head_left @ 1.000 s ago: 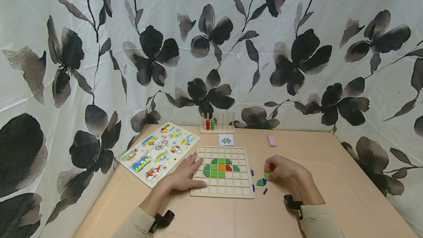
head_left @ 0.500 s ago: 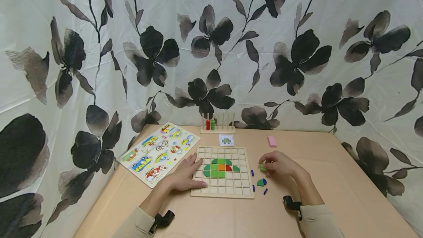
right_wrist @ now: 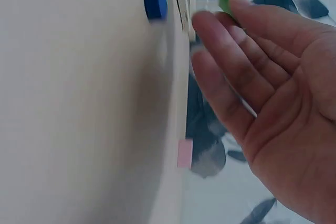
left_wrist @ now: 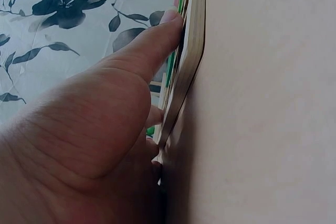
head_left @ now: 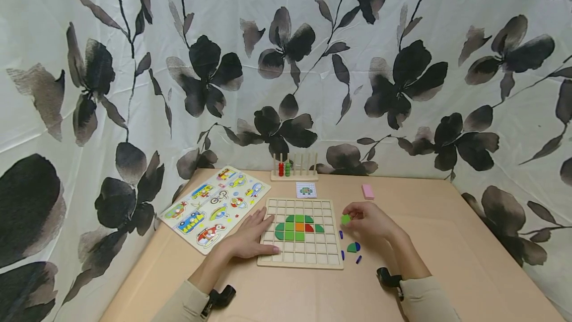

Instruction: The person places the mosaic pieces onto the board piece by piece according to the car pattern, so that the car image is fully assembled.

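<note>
- Wooden table [head_left: 469,262] carries everything; a flower-printed cloth [head_left: 402,63] hangs behind it
- Vehicle puzzle sheet [head_left: 214,206] lies just left of the grid board [head_left: 300,258], touching nothing of it
- The grid board itself sits mid-table; green, orange and red tiles [head_left: 298,227] fill a patch in its middle
- Left hand [head_left: 250,236] rests flat on the grid board's left edge, fingers straight, thumb along the near rows; it grasps nothing
- Right hand [head_left: 368,220] hovers just right of the grid board, fingertips pinching a small green piece [head_left: 345,219] close to the board's right edge
- Peg rack [head_left: 294,168] with red and green beads stands beyond the grid board; a pattern card [head_left: 306,190] lies between them
- Pink block [head_left: 368,191] lies beyond the board's far right corner
- A green-and-blue piece [head_left: 353,247] and small blue bits [head_left: 358,259] lie just right of the board
</note>
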`<state>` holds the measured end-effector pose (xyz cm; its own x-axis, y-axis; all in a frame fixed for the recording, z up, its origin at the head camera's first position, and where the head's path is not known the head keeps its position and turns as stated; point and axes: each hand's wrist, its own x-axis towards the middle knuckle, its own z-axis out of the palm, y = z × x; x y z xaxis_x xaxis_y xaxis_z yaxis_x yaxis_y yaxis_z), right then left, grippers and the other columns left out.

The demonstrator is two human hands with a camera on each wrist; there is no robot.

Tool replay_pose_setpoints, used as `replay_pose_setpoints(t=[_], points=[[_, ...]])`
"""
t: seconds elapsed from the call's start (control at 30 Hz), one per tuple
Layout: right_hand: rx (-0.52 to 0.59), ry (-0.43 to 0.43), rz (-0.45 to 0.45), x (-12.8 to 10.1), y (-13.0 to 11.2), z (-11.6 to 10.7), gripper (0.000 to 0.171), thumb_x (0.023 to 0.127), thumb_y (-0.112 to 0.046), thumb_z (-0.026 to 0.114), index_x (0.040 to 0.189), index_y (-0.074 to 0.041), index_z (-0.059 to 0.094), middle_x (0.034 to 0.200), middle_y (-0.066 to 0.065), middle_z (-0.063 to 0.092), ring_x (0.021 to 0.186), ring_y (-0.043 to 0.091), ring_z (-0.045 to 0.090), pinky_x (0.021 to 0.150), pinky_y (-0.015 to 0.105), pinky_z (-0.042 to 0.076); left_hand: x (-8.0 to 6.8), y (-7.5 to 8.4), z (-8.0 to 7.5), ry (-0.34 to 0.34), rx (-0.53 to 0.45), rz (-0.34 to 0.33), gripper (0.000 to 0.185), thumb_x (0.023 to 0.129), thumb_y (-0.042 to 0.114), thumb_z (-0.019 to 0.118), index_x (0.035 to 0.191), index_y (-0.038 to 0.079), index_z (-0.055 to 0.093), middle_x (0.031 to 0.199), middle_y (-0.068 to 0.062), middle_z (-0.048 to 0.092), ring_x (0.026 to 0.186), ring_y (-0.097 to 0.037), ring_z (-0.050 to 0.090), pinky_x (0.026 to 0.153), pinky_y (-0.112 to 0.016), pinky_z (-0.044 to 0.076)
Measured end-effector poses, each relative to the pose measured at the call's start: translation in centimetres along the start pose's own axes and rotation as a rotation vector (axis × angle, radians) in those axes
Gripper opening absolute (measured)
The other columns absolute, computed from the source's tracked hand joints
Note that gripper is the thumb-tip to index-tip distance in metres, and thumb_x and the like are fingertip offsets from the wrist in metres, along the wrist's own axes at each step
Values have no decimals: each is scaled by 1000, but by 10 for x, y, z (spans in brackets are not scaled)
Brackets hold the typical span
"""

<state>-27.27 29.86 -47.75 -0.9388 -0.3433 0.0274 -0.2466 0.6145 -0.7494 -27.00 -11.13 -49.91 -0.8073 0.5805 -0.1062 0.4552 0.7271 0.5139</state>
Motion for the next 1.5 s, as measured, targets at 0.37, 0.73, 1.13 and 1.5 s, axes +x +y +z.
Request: replay_pose_setpoints(t=[0.37,0.73,1.13,1.5], points=[[23,-47,-29,15,-24,29,23,87,-14,85,104,-10,71,85,3,59,83,19,55,66,23,45,-2,1,-2,-3,-5,-8,102,90,68,68,166,12,28,175,-21,5,163,-38,3,132,-57,5],[15,-148,-96,27,-43,51,25,85,-15,87,102,-8,70,76,0,59,70,12,54,61,22,46,-1,0,-1,-2,-9,-5,103,90,68,68,166,12,27,175,-21,4,163,-38,2,132,-57,4],[-56,-243,-100,30,-54,69,25,84,-16,88,99,-11,69,71,-5,56,64,8,51,57,20,41,0,-1,0,-3,-7,0,104,89,69,68,166,12,27,175,-21,3,163,-38,2,132,-57,4],[-79,-237,-77,32,-58,73,27,84,-14,88,101,-10,68,72,-4,56,66,10,50,58,22,41,0,-1,0,-6,-2,-4,104,89,70,67,166,12,27,175,-20,3,163,-37,1,132,-57,3]])
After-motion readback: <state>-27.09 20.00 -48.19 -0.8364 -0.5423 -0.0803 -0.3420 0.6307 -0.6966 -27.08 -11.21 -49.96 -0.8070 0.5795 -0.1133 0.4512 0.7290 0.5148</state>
